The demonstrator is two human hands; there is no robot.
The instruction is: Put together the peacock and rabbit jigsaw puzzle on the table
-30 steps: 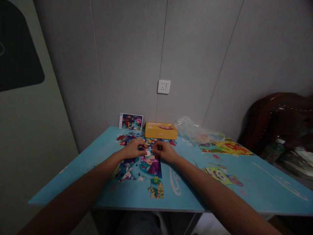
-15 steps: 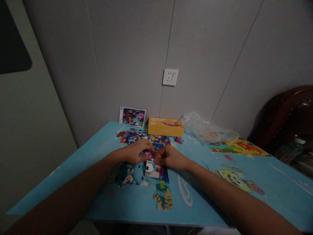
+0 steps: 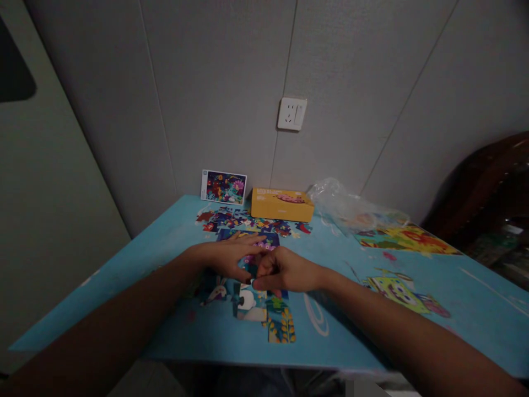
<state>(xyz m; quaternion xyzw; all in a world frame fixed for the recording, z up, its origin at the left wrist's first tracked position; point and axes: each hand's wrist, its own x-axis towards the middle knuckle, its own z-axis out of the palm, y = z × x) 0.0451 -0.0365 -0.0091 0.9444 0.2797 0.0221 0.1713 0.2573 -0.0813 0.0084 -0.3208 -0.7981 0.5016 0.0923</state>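
Observation:
A partly joined jigsaw puzzle [image 3: 248,300] with rabbits, flowers and purple patches lies on the blue table [image 3: 173,237]. My left hand [image 3: 229,256] rests flat on it, fingers stretched out toward the right. My right hand [image 3: 281,270] sits beside it with fingers curled in a pinch on the puzzle surface; what it grips is hidden. The two hands touch at the fingertips. Several loose puzzle pieces [image 3: 248,220] are heaped beyond the hands.
A yellow box [image 3: 282,204] and a picture card [image 3: 223,187] leaning on the wall stand at the table's back edge. A crumpled clear plastic bag [image 3: 351,209] lies to the right. A dark wooden chair [image 3: 483,187] stands at far right. A wall socket [image 3: 291,113] is above.
Both hands have drawn nearer to me over the puzzle. The left hand went from curled to flat. The white puzzle section now lies nearer the table's front edge.

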